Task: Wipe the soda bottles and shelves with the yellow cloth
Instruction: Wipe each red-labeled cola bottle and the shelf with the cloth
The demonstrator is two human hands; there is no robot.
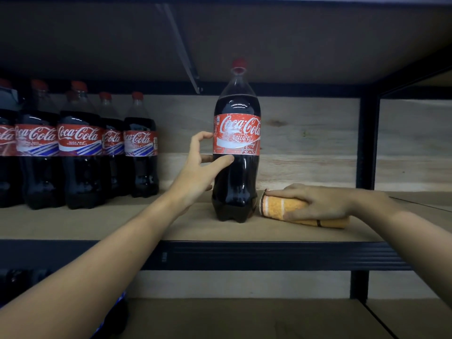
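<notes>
A large cola bottle with a red cap and red label stands upright on the wooden shelf, near its front edge. My left hand curls around the bottle's left side, thumb across the front just below the label. Immediately right of the bottle's base lies the folded yellow cloth with a dark stripe. My right hand lies on top of the cloth, fingers stretched over it toward the bottle and thumb along its front.
Several more cola bottles stand in rows at the shelf's left. A black upright post bounds the bay on the right. The upper shelf's underside hangs close above the bottle cap. A lower shelf lies below.
</notes>
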